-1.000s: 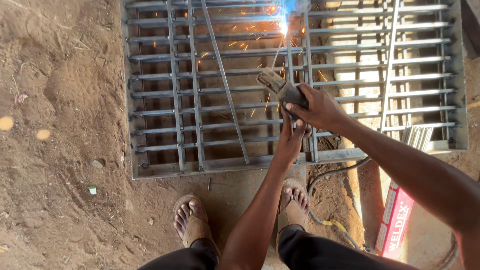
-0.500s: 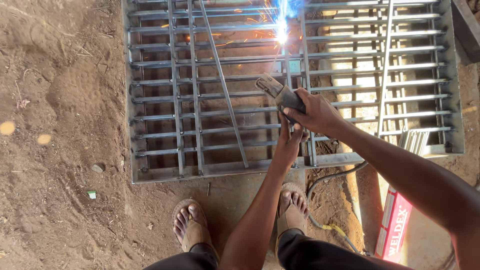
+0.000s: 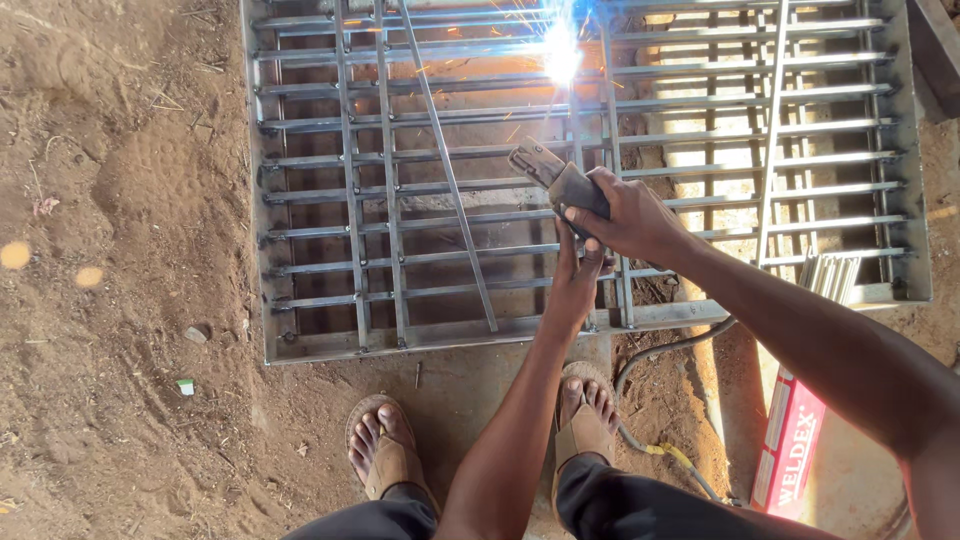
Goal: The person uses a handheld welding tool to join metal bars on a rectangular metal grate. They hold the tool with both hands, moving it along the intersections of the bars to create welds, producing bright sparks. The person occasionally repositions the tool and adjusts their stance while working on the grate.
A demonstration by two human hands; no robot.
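Head view is showing two sandalled feet standing on bare dirt; above them the left hand is reaching up under the right hand, which is closing around an electrode holder; beyond, a bright arc is sparking on the metal grille lying flat; whether the left hand is gripping is unclear.

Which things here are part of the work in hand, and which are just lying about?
In use: right hand, left hand, electrode holder, welding arc, metal grille, cable.
Lying about: red box, loose diagonal bar, small stone.
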